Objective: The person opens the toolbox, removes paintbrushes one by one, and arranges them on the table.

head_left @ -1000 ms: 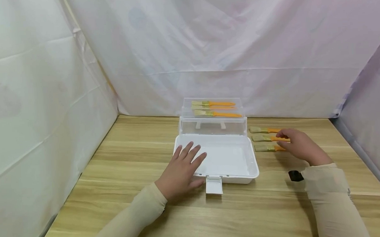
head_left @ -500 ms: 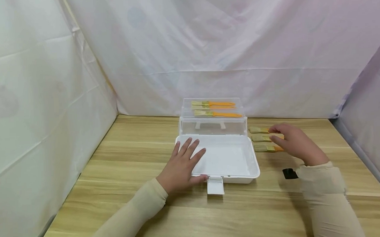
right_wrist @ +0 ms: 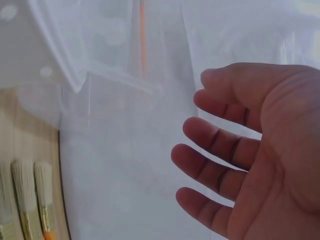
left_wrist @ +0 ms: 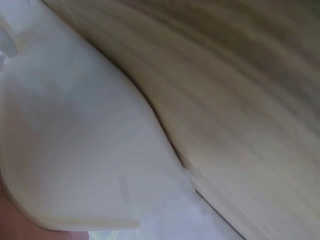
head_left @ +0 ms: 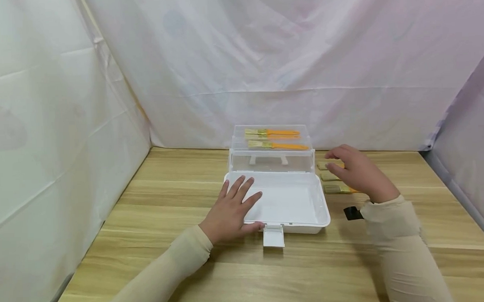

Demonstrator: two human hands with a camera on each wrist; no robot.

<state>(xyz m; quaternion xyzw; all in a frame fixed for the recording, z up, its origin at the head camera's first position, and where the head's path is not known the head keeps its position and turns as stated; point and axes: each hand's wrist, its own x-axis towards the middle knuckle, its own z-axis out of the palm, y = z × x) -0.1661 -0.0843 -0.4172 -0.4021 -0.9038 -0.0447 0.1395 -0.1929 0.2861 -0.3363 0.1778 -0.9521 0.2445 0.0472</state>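
A white plastic box [head_left: 289,205] stands with its clear lid [head_left: 266,164] tipped back. My left hand [head_left: 231,212] lies with spread fingers over its left front corner, thumb near the front latch [head_left: 273,237]. To the right of the box, three flat paintbrushes [head_left: 337,189] lie side by side on the table, bristles toward the box. My right hand [head_left: 360,173] hovers over them and hides most of their orange handles. Its fingers are loosely bent, and the right wrist view shows nothing in the hand [right_wrist: 280,145].
Further orange-handled paintbrushes [head_left: 283,145] lie on the raised clear lid part behind the box; one may be a reflection. White cloth [head_left: 262,57] hangs behind the wooden table [head_left: 178,171] and along its left and right sides.
My right hand has moved left and away from me, off the brush handles toward the back of the box and slightly upward. The left hand has stayed almost still on the box corner.
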